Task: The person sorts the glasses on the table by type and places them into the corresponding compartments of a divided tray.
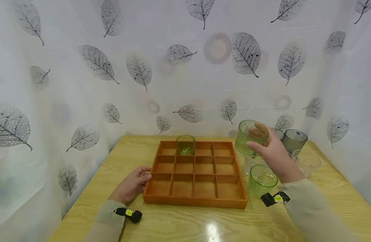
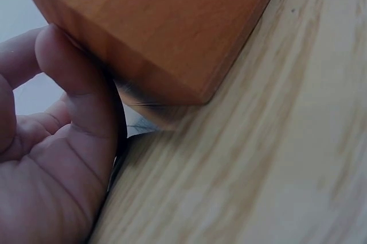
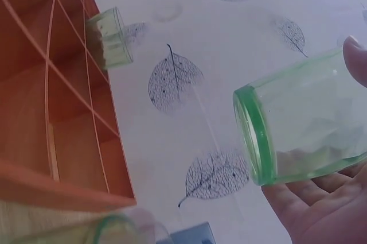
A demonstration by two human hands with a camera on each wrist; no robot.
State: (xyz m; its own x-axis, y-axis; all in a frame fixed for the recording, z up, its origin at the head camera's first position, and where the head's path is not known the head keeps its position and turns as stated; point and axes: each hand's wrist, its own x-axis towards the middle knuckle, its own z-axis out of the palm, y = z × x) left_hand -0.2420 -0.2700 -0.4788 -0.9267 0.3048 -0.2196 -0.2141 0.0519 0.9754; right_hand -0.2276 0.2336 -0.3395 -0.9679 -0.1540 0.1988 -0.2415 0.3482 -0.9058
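Note:
My right hand (image 1: 274, 153) grips a clear green glass (image 1: 244, 137) by its side, holding it tilted in the air beyond the right side of a divided wooden box (image 1: 194, 201). In the right wrist view the held glass (image 3: 309, 123) shows its thick green base, with the thumb on one side and fingers on the other. My left hand (image 1: 132, 185) rests against the box's left outer wall, thumb and forefinger touching it. The left wrist view shows the thumb (image 2: 71, 66) on the wood. Another green glass (image 1: 185, 146) stands in a back-row compartment, second from the left.
On the table (image 1: 173, 223), a green glass (image 1: 263, 181) stands right of the box. Behind my right hand are a grey glass (image 1: 295, 141), another partly hidden one, and clear glassware (image 1: 309, 163). A leaf-patterned curtain (image 1: 185, 84) surrounds the table's back and sides.

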